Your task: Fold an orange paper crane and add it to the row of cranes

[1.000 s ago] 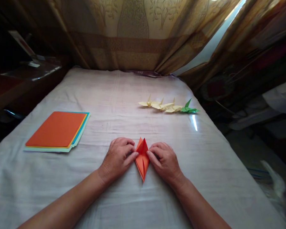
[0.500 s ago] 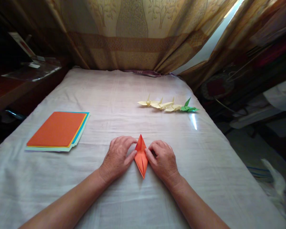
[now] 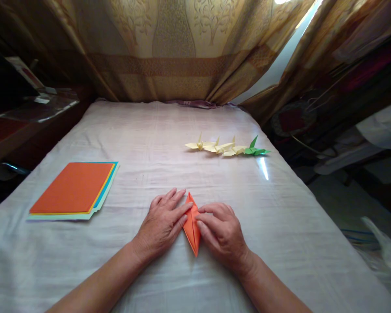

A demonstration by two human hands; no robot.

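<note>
A folded piece of orange origami paper (image 3: 192, 232), a narrow diamond with a seam down its middle, lies on the white sheet in front of me. My left hand (image 3: 164, 219) rests at its left side, index finger across the upper half and thumb on the left edge, holding it against the sheet; the other fingers stretch forward. On the right edge, the thumb and bent fingers of my right hand (image 3: 222, 232) grip the paper. Those fingertips partly cover that edge.
To the left lies a stack of square coloured papers (image 3: 73, 187), orange on top. Several pale yellow paper cranes (image 3: 218, 148) and a green crane (image 3: 254, 150) stand in a row at the back right. A patterned curtain (image 3: 169, 65) hangs behind the bed (image 3: 133, 126).
My left index finger has moved onto the paper's upper half. My right fingers have come in along its right edge, and the diamond looks narrower. The view has tilted up slightly.
</note>
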